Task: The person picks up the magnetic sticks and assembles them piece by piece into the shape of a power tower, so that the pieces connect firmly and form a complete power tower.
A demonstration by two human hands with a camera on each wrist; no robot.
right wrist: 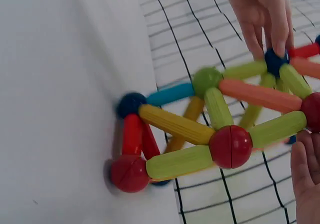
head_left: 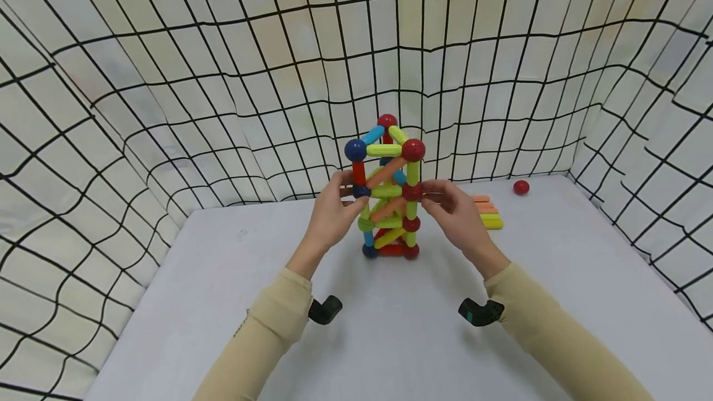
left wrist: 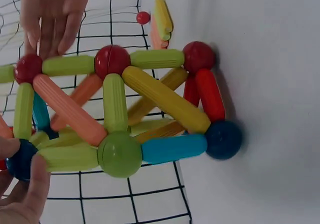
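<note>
A tall tower of magnetic sticks and balls [head_left: 388,190] stands upright on the white table, several levels high, with red, blue and green balls. My left hand [head_left: 330,212] pinches a dark blue ball [left wrist: 21,160] on the tower's left side, thumb in front and fingers behind. On the opposite side my right hand [head_left: 453,215] holds a red ball [head_left: 412,192] at the same level with its fingertips. Orange and yellow sticks run diagonally between levels. In the right wrist view, a red corner ball [right wrist: 130,174] rests on the table at the base.
Loose orange and yellow sticks [head_left: 490,218] lie behind my right hand. A single red ball [head_left: 520,187] sits farther back on the right. White walls with a black grid net [head_left: 267,67] close off the table's back and sides.
</note>
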